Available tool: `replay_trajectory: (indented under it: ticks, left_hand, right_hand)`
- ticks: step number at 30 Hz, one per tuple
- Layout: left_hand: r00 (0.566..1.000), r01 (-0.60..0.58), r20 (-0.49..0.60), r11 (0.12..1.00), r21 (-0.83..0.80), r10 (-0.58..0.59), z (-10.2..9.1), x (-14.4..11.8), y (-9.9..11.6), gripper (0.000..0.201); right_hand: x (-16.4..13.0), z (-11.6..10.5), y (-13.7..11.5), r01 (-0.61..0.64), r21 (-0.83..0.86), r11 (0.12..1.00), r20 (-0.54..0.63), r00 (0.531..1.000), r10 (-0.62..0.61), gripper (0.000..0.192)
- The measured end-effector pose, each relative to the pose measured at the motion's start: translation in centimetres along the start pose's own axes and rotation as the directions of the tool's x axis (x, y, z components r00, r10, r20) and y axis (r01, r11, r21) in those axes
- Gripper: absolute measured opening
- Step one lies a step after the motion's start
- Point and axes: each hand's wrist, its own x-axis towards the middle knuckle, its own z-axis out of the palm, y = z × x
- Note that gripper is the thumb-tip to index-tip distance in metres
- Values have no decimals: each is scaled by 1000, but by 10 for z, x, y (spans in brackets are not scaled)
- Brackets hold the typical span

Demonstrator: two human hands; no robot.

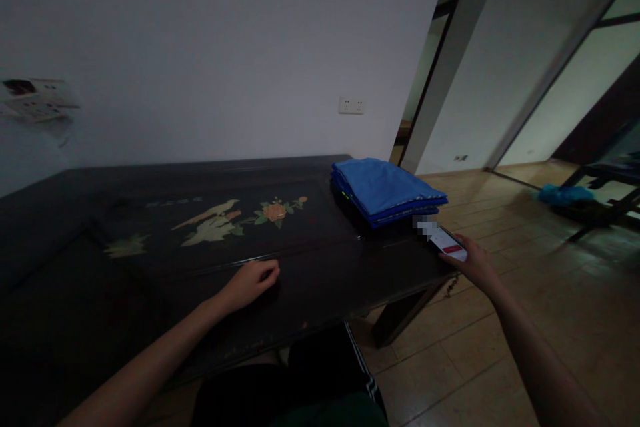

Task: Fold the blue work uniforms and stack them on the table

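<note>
My right hand [473, 259] grips the near end of a smartphone [447, 244] at the right edge of the dark table. The phone's screen is lit, with a red bar near the bottom. My left hand [255, 281] rests on the tabletop with its fingers curled in; nothing shows in them. Just beyond the phone, a stack of folded blue cloth [385, 187] lies on the table's far right corner.
The dark glossy table [310, 267] bears an inlaid bird and flower picture [215, 223]. Behind it is a white wall with a socket plate [351, 105]. Tiled floor [480, 333] spreads to the right, where a blue plastic bag [565, 195] lies by dark furniture.
</note>
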Motion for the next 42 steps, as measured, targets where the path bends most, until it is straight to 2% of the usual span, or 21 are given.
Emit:
replay_trajectory:
  ticks: [4, 7, 11, 13, 16, 18, 20, 23, 25, 28, 31, 34, 37, 42]
  left_hand:
    - [1000, -9, -5, 1000, 0, 9, 1, 0, -1, 32]
    - [1000, -11, -10, 1000, 1, 11, 2, 0, -4, 32]
    - [1000, -10, -9, 1000, -10, 10, 3, 0, -6, 29]
    - [1000, -9, -9, 1000, -13, 8, 2, 0, -5, 26]
    - [1000, -1, -15, 1000, 0, 1, 1, -1, -2, 25]
    - [1000, -1, -17, 1000, 4, 1, 0, -1, 0, 24]
    - [1000, -9, -17, 1000, 3, 9, -1, -2, 0, 22]
    - [1000, -19, -20, 1000, -6, 19, -1, -2, 1, 20]
    - [1000, -18, -25, 1000, -12, 17, -1, -2, 1, 20]
    - [999, -14, -34, 1000, -13, 13, -1, -2, 1, 20]
    - [999, -25, -48, 1000, -1, 25, -2, -2, 2, 18]
    - [998, -29, -52, 999, 20, 30, -3, -3, 4, 17]
    - [998, -37, -52, 999, 35, 39, -4, -2, 5, 17]
    - [998, -40, -50, 997, 63, 44, -5, -2, 6, 17]
  right_hand:
    - [8, -12, -23, 20, 12, 1000, -3, 1000, -20, 66]
    - [18, -14, -57, 93, 67, 993, -10, 996, -93, 58]
    - [35, 5, -118, 278, 148, 949, 21, 959, -284, 50]
    - [42, 19, -148, 335, 141, 931, 63, 936, -347, 52]
    - [51, 33, -183, 307, 57, 950, 119, 943, -312, 66]
    - [54, 36, -195, 260, 3, 966, 120, 959, -258, 75]
    - [55, 35, -198, 258, -48, 965, 115, 961, -251, 84]
    - [56, 32, -195, 338, -135, 931, 95, 940, -327, 97]
    - [59, 31, -191, 356, -160, 921, 68, 935, -349, 98]
    - [68, 39, -185, 301, -106, 948, 116, 950, -289, 89]
    - [80, 56, -180, 282, -75, 956, 210, 942, -262, 70]
    - [89, 76, -178, 329, -84, 941, 221, 927, -304, 55]
    - [97, 91, -180, 358, -77, 930, 207, 919, -337, 49]
    - [108, 98, -193, 441, -67, 895, 210, 883, -420, 41]
